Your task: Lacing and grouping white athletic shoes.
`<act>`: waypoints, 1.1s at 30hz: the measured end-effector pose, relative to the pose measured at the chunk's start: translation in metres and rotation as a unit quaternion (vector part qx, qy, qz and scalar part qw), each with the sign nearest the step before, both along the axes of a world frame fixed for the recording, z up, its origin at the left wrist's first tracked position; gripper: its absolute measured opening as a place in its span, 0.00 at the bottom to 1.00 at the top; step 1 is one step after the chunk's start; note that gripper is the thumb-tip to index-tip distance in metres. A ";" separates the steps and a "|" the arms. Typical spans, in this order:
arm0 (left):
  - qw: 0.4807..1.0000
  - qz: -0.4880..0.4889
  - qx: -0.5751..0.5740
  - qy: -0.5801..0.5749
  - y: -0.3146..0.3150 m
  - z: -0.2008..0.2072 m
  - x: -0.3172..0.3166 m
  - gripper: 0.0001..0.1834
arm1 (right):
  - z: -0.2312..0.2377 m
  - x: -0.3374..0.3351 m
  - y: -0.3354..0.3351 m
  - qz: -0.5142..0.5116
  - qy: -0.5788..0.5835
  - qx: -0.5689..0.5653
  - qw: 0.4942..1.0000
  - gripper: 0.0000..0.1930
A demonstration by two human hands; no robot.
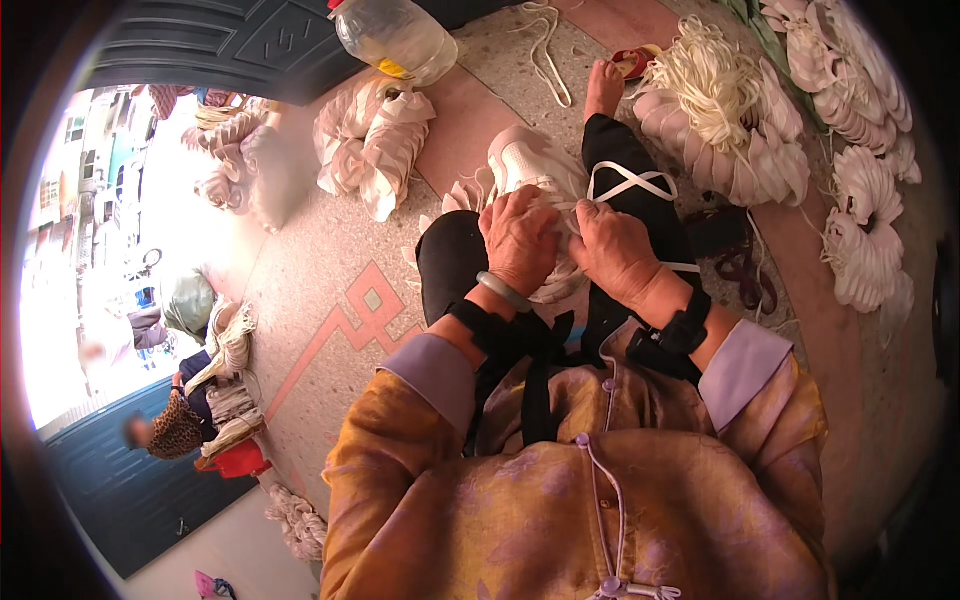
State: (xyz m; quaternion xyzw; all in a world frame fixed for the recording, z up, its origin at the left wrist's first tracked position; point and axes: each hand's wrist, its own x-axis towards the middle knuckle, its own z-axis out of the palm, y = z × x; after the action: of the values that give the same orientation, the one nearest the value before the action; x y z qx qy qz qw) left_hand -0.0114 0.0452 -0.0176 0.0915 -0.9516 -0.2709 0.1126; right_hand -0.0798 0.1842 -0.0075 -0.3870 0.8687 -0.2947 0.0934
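A patterned orange shirt [580, 510] fills the bottom. Above, the right hand [620, 250] pinches white lace [633, 182]; the left hand [520, 240] curls, grip unclear. A white, rounded shoe [522, 160] sits upper centre; beyond, speckled, pink-banded floor [325, 265] and, upper left, a dark door [235, 45].

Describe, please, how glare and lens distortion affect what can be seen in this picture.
Head view: the bright opening at left is blown out; glare washes out the pale bundle beside it; the blue door leans near the dark curved rim; the left hand and right hand are clearly lit.
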 end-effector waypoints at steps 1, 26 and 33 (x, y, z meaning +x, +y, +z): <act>1.000 -0.001 0.000 -0.001 0.001 -0.001 -0.001 0.11 | 0.000 0.000 0.000 -0.002 0.004 0.002 1.000 0.11; 0.986 -0.071 -0.151 -0.030 -0.014 0.054 0.019 0.06 | -0.016 0.000 0.018 -0.038 -0.016 -0.051 0.998 0.11; 0.925 0.097 -0.294 -0.220 -0.139 0.058 0.160 0.05 | -0.028 -0.002 0.021 -0.033 -0.009 -0.066 0.997 0.12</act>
State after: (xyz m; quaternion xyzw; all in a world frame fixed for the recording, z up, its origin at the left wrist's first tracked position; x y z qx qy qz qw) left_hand 0.1486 -0.0940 0.0404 0.2039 -0.9758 0.0603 -0.0519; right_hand -0.0820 0.2053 -0.0357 -0.3604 0.8590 -0.3578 0.0657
